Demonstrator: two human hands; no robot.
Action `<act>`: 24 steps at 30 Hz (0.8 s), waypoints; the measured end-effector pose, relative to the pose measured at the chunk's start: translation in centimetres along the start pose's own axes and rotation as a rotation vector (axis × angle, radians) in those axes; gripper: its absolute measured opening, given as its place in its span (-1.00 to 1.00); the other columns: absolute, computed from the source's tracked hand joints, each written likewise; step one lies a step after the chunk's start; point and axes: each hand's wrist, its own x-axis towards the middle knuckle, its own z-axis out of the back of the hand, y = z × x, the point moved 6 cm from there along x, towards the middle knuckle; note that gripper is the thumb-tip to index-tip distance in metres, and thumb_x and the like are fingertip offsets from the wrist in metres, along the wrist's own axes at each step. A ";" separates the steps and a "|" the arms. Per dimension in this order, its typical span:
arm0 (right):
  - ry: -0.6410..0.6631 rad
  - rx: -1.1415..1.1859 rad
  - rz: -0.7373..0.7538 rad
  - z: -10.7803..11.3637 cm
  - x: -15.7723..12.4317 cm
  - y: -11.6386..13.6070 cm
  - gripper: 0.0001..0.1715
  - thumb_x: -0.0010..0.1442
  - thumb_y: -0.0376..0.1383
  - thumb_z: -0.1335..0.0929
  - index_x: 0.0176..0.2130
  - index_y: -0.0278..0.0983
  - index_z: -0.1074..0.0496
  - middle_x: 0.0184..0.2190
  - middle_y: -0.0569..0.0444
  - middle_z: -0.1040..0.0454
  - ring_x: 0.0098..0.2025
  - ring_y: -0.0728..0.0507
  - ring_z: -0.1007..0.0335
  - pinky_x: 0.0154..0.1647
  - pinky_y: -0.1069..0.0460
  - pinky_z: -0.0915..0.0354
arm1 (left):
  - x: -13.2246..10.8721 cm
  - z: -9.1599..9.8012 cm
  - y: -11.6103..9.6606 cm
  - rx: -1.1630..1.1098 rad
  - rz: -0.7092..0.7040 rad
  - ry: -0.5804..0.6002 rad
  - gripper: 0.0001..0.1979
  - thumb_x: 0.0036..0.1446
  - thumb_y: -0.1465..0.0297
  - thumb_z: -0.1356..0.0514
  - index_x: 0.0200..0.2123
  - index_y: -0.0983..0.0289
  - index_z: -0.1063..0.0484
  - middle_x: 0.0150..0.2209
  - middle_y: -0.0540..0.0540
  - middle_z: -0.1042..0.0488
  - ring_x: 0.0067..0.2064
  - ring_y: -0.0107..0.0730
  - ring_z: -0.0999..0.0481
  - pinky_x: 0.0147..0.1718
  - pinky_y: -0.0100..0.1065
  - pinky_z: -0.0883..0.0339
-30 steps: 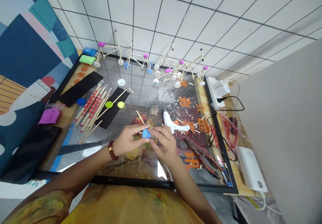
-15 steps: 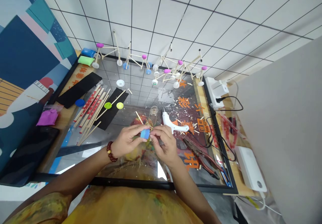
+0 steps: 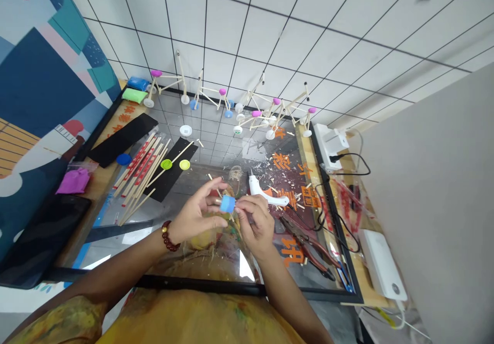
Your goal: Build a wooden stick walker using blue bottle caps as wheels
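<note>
Both my hands meet over the middle of the glass-topped table (image 3: 216, 127). A small blue bottle cap (image 3: 227, 204) is between them. My right hand (image 3: 254, 224) pinches the cap with thumb and forefinger. My left hand (image 3: 196, 212), with a bead bracelet on its wrist, touches the cap's left side; its fingers are loosened and partly spread, the forefinger raised. A thin wooden stick seems to pass through the cap, but I cannot make it out clearly. A white glue gun (image 3: 264, 192) lies just beyond my right hand.
Wooden chopsticks (image 3: 141, 171), two green caps (image 3: 175, 164) and black sheets lie at the left. Stick-and-cap models (image 3: 254, 109) stand along the tiled wall. Pliers (image 3: 309, 243), cables, a power strip (image 3: 332, 143) and a white box (image 3: 382, 264) are on the right. Wood chips litter the glass.
My left hand has loosened and its fingers have spread, while the right hand keeps its pinch on the cap. The cap has risen slightly.
</note>
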 end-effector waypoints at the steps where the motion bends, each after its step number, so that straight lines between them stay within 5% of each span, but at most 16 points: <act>1: -0.008 0.003 0.010 0.1 0.0 0.0 -0.81 0.27 -0.43 -0.33 -0.16 -0.17 -0.46 -0.27 0.04 -0.54 -0.22 -0.14 -0.46 -0.10 -0.14 -0.30 | 0.1 0.1 0.3 -0.068 0.044 -0.005 -0.23 -0.01 0.37 -0.44 0.27 0.07 -0.27 0.27 0.29 -0.32 0.00 -0.20 -0.58 -0.11 -0.21 -0.55; 6: 0.059 0.035 0.044 -0.4 -0.3 0.0 -0.68 0.26 -0.45 -0.34 -0.05 -0.11 -0.48 -0.23 0.06 -0.57 -0.19 -0.15 -0.49 -0.07 -0.16 -0.32 | 0.3 0.6 0.6 -0.068 0.109 -0.016 -0.66 0.02 0.36 -0.41 -0.10 0.27 -0.55 -0.16 0.16 -0.59 -0.18 -0.32 -0.61 -0.18 -0.29 -0.56; 10: 0.024 0.095 -0.137 -0.1 -0.5 -1.0 -0.43 0.19 -0.36 -0.42 0.17 -0.16 -0.33 -0.11 -0.04 -0.54 -0.11 -0.19 -0.49 -0.07 -0.15 -0.39 | 0.4 1.0 -0.5 0.049 -0.066 -0.102 -0.62 -0.06 0.41 -0.46 -0.12 0.28 -0.55 -0.10 0.18 -0.57 -0.10 -0.29 -0.61 -0.11 -0.29 -0.55; 18: 0.015 0.044 -0.094 -0.1 0.0 -0.3 -0.93 0.24 -0.30 -0.42 -0.20 -0.18 -0.49 -0.31 0.05 -0.58 -0.24 -0.14 -0.49 -0.15 -0.11 -0.37 | -0.4 0.3 -3.2 0.484 -0.392 -0.107 -0.65 -0.01 0.46 -0.42 -0.11 0.22 -0.54 -0.08 0.19 -0.55 -0.05 -0.25 -0.58 -0.04 -0.19 -0.51; 24: 0.034 -0.036 -0.001 -0.4 -0.1 0.1 -0.85 0.23 -0.40 -0.35 -0.21 -0.18 -0.48 -0.33 0.09 -0.59 -0.29 -0.12 -0.51 -0.11 -0.14 -0.30 | -0.6 -0.3 -4.4 0.647 -0.477 -0.125 -0.67 -0.04 0.46 -0.42 -0.15 0.23 -0.54 -0.18 0.17 -0.59 -0.16 -0.29 -0.60 -0.14 -0.26 -0.52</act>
